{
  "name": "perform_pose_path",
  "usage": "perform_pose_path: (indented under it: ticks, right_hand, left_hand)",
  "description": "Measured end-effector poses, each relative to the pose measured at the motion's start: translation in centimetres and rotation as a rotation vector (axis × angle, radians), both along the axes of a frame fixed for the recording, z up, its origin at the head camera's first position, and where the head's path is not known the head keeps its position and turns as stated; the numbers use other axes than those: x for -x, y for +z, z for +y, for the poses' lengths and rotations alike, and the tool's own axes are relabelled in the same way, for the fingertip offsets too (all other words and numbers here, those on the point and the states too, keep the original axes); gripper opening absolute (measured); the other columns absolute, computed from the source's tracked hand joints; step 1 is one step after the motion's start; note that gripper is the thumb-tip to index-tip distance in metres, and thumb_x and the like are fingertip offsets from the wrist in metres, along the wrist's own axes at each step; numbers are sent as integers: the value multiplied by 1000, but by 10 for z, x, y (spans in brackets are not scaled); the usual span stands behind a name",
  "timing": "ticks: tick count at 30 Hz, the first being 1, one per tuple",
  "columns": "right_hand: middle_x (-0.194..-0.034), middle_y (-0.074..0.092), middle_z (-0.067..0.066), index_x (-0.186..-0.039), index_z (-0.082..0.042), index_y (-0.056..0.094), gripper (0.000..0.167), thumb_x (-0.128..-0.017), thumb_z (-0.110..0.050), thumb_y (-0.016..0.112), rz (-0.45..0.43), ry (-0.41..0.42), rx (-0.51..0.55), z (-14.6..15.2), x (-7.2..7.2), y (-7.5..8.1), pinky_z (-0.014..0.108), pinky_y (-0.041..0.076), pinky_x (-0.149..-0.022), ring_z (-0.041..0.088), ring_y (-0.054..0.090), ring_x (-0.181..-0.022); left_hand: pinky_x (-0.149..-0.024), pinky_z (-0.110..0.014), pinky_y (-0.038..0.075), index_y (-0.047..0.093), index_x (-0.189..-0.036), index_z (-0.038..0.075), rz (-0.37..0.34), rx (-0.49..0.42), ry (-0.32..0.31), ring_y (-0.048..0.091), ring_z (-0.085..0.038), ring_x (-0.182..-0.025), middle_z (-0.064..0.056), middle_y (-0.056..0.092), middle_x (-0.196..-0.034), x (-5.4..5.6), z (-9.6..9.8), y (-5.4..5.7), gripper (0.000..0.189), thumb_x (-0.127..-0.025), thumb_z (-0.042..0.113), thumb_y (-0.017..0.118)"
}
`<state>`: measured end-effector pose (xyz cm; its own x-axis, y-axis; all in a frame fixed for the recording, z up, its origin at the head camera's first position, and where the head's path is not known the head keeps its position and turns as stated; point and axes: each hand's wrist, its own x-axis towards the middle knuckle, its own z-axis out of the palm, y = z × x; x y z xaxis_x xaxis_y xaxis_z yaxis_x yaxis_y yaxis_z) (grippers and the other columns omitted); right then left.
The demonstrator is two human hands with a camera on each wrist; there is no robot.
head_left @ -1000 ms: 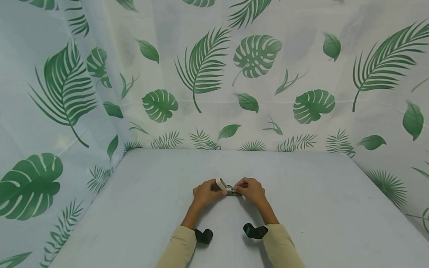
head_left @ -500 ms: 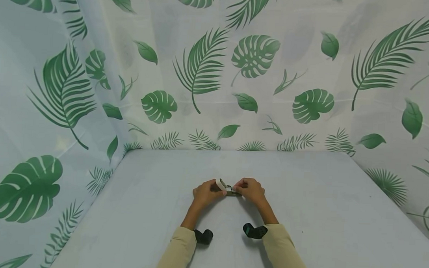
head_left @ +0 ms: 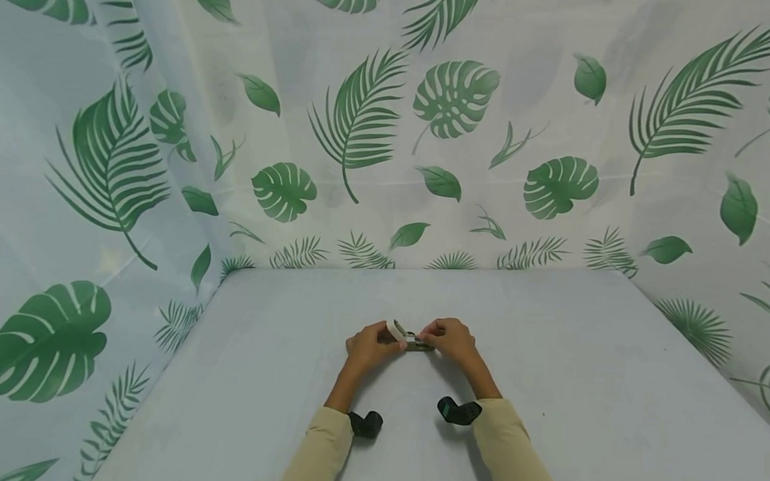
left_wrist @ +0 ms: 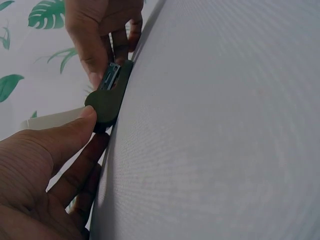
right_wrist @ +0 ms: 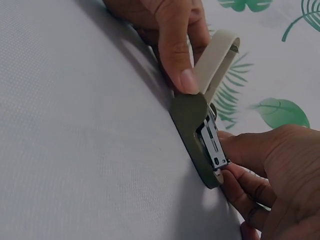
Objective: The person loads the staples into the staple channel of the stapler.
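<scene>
A small stapler with a dark green base and a cream top arm stands on the table, its top arm swung up. My left hand holds it at the hinge end, thumb against the round green side. In the right wrist view the metal staple magazine is exposed and tilted slightly up from the base. The right hand pinches the magazine's front end between thumb and fingertips. Whether staples lie inside is too small to tell. Part of the cream arm is hidden behind the left fingers.
A white-covered table spreads around both hands. Behind it and at the sides hangs a white curtain printed with green leaves. Black wrist cameras sit on both wrists, below the tan sleeves.
Both hands keep their places on the stapler. The right fingertips shift very slightly at the magazine's front end, and the head view drifts a little.
</scene>
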<state>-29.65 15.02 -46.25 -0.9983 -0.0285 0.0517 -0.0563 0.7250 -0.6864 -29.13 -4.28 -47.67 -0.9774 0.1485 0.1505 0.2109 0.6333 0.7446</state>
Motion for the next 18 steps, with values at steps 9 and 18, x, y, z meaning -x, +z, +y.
perform_pose_path:
  ticks: [9, 18]
  right_hand:
    - [-94, 73, 9, -94, -4, 73, 15, -90, -18, 70, -31, 30, 65, 5, 2, 2, 28, 43, -63, 19, 62, -82]
    - [-92, 73, 9, -96, -3, 72, 16, -92, -17, 68, -9, 56, 95, 8, 0, -3, 28, 44, -65, 17, 60, -80]
  left_hand:
    - [-86, -53, 32, 68, -92, 15, 14, -1, 0, 66, -25, -93, -3, 75, -94, -2, 1, 4, 23, -82, 34, 77]
    - [-85, -52, 33, 69, -92, 15, 23, 16, -7, 67, -25, -93, -3, 75, -95, -2, 0, 2, 23, -83, 34, 77]
